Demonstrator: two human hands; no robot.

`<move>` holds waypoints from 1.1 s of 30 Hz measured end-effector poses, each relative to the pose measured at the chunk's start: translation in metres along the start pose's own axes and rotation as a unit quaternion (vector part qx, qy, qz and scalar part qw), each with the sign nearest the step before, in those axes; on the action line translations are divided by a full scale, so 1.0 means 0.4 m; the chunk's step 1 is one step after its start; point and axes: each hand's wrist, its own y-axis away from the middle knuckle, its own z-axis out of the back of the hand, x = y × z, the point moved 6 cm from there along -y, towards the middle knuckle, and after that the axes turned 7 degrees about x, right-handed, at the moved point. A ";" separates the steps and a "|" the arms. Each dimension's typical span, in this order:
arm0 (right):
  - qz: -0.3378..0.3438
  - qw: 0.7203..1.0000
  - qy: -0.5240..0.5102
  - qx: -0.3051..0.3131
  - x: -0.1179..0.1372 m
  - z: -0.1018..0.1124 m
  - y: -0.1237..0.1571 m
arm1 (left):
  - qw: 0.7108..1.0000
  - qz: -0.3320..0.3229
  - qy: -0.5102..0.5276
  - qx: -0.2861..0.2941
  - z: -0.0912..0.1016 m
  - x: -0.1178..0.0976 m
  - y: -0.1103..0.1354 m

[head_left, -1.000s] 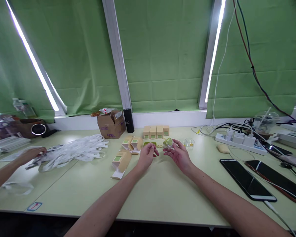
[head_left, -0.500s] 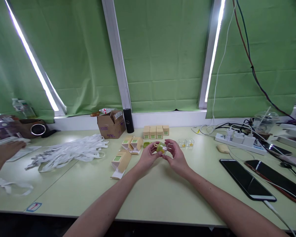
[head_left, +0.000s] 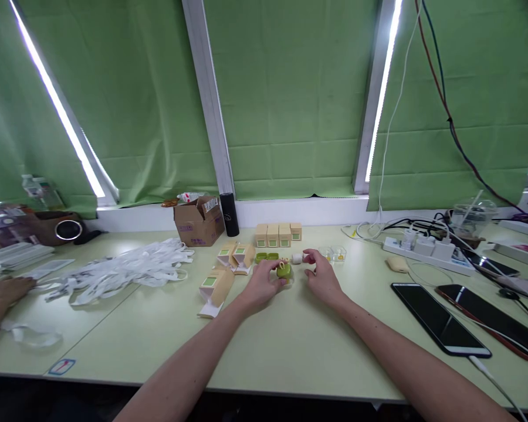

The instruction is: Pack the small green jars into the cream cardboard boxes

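Note:
My left hand [head_left: 263, 283] is closed at the side of a small clear container with a green lid [head_left: 284, 270] and a beige loop on top. Just right of it, my right hand [head_left: 320, 276] has thumb and index finger apart. Its index fingertip is beside a small white cylinder [head_left: 297, 258]; whether they touch, I cannot tell. Two green lids [head_left: 267, 257] lie behind my left hand. Small clear containers with yellow bits inside [head_left: 339, 254] stand beyond my right hand.
Beige boxes [head_left: 273, 235] are lined up at the back, with opened ones [head_left: 217, 285] to the left. White straps [head_left: 127, 269] lie further left, near another person's hand [head_left: 9, 291]. Phones [head_left: 440, 319] and a power strip [head_left: 429, 255] with cables occupy the right side.
The green-lidded container has gone from tilted between both hands to upright at the table. My right hand has moved off it, beside the white cylinder. The other person's hand has lowered.

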 end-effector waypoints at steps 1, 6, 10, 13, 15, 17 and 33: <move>0.001 1.000 0.007 0.001 0.000 0.000 0.000 | 1.000 0.001 -0.019 -0.001 -0.001 0.001 0.002; 0.015 0.999 0.040 0.012 0.010 -0.004 0.004 | 0.993 -0.025 -0.112 0.029 -0.013 -0.021 0.001; 0.024 0.997 0.062 0.031 0.015 -0.009 0.006 | 0.983 -0.014 -0.173 0.056 -0.022 -0.039 0.000; 0.025 0.997 0.067 0.033 0.015 -0.010 0.007 | 0.979 -0.015 -0.193 0.058 -0.028 -0.047 0.005; 0.024 0.997 0.070 0.032 0.015 -0.009 0.008 | 0.981 -0.013 -0.190 0.048 -0.027 -0.051 0.008; 0.022 0.996 0.080 0.031 0.014 -0.007 0.008 | 0.983 -0.005 -0.178 0.036 -0.019 -0.054 0.009; 0.032 0.992 0.117 0.018 0.034 0.001 0.017 | 0.852 0.179 -0.492 -0.026 0.290 -0.099 0.070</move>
